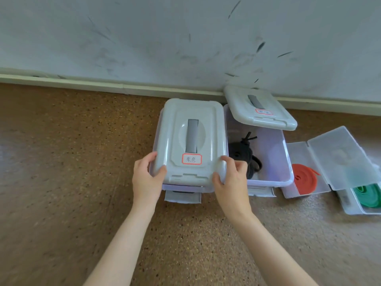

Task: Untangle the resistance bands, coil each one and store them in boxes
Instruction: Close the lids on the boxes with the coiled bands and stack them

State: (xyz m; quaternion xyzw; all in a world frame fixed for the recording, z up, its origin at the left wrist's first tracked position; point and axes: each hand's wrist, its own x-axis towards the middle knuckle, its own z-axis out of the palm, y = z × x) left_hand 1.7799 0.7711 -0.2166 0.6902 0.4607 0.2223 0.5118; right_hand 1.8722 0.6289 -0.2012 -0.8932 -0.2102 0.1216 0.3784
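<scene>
A white lid [191,129] with a grey handle and a red-framed label lies on top of the left clear box [185,187]. My left hand [147,178] grips the lid's near left corner, and my right hand [229,178] grips its near right corner. The box beside it [272,162] is uncovered and holds coiled black bands [245,159]; its lid [259,108] leans on its far rim against the wall. Further right, a small flat case [303,151] holds a coiled red band [305,178], and another case [354,209] holds a green band [369,194].
Everything sits on a brown speckled floor [72,162] along a scuffed white wall [165,38] with a pale skirting board. The clear hinged lid [338,155] of a small case stands open between the red and green bands.
</scene>
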